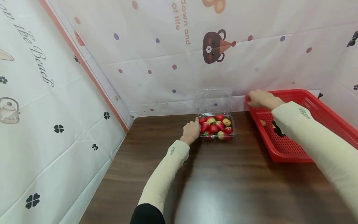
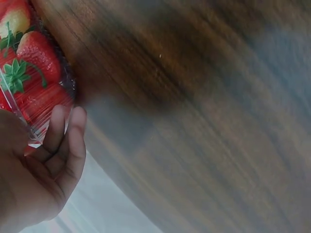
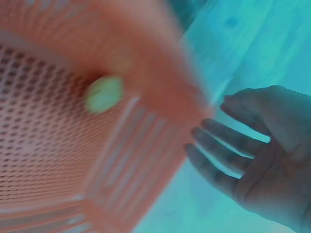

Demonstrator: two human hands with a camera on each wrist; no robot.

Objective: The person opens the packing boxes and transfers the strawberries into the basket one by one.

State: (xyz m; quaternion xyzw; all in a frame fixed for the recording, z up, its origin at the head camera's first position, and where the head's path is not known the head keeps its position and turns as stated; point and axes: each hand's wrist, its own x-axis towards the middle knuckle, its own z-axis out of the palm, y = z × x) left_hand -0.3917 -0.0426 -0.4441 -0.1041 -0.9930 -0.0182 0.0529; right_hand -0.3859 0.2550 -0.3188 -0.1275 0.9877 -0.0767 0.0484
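A clear plastic box (image 1: 234, 127) of strawberries (image 1: 213, 128) stands on the table, its transparent lid (image 1: 213, 101) raised at the back. My left hand (image 1: 191, 130) grips the box's left side. In the left wrist view, curled fingers (image 2: 73, 145) lie against the box's outer wall, and the thumb's hold is partly hidden. My right hand (image 1: 260, 98) is at the far left corner of a red plastic basket (image 1: 272, 146). The right wrist view shows its fingers (image 3: 223, 141) loosely extended beside the basket rim, holding nothing. A small, blurred yellowish-green piece (image 3: 104, 93) lies inside the basket.
The brown wooden table (image 1: 223, 186) meets a printed cloth wall (image 1: 156, 84) at the back and another cloth (image 1: 70, 155) on the left. The basket takes up the right side, under my right forearm (image 1: 316, 137). A dark object (image 1: 278, 129) shows below that sleeve.
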